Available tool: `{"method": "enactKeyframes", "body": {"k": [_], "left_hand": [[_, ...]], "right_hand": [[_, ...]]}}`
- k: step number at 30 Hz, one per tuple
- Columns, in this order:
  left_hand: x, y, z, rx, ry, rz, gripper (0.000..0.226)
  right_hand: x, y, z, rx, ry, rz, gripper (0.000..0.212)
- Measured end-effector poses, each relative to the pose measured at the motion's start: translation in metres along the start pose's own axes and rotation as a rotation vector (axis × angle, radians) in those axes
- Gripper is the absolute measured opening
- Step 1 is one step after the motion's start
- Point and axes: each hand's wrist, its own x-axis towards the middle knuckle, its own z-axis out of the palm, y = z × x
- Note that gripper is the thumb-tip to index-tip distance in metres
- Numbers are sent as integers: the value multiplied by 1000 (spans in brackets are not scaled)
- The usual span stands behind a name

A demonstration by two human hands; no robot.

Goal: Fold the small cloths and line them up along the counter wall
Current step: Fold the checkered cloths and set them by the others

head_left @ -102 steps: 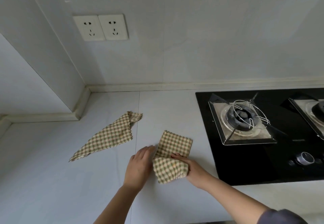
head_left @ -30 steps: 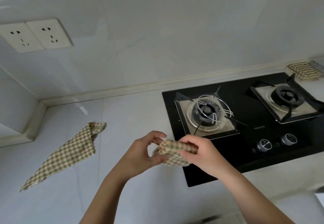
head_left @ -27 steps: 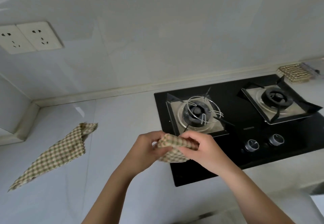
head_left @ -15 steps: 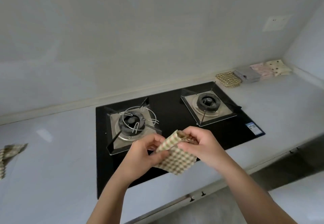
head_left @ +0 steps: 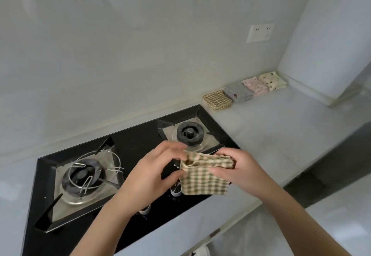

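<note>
A folded beige-and-green checked cloth (head_left: 202, 181) hangs in the air above the front of the black hob. My left hand (head_left: 154, 171) pinches its left edge between thumb and fingers. My right hand (head_left: 239, 171) grips its right side, thumb across the front. Along the back wall to the right lie several folded cloths in a row: a brown checked one (head_left: 217, 100), a grey one (head_left: 239, 92), a pink one (head_left: 256, 85) and a cream dotted one (head_left: 272, 80).
The black gas hob (head_left: 128, 149) has a left burner with a wire ring (head_left: 84, 175) and a right burner (head_left: 189, 133). Its knobs sit under my hands. White counter (head_left: 281, 135) stretches right to a corner wall. A socket plate (head_left: 260, 32) is on the wall.
The view has swung right, from the counter left of the hob to over the hob. Both hands lifted the folded checked cloth off the counter and carried it rightwards. The unfolded checked cloth has left view.
</note>
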Motion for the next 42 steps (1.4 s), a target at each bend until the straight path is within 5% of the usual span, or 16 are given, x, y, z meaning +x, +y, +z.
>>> {"method": "enactKeyframes", "body": {"k": [9, 13, 20, 23, 27, 29, 35, 39, 42], "left_hand": [[152, -38, 40, -75, -588, -10, 18], [213, -63, 71, 9, -805, -93, 36], [277, -105, 107, 11, -1009, -352, 32], [301, -124, 122, -136, -768, -413, 15], [324, -148, 160, -708, -107, -682, 37], [331, -156, 188, -835, 15, -864, 44], [360, -188, 238, -77, -119, -901, 9], [398, -211, 235, 320, 21, -785, 22], [410, -240, 238, 611, 202, -464, 35]], "right_hand": [[76, 23, -101, -23, -49, -32, 7], [113, 38, -142, -47, 27, -33, 7], [180, 85, -191, -109, -42, -8, 8], [213, 105, -212, 1, -67, 26, 14], [263, 136, -248, 122, -127, 98, 11], [287, 155, -262, 116, -182, 126, 9], [349, 208, -293, -297, -466, 101, 15], [401, 203, -300, -456, -287, -137, 11], [431, 202, -290, -664, -170, -379, 16]]}}
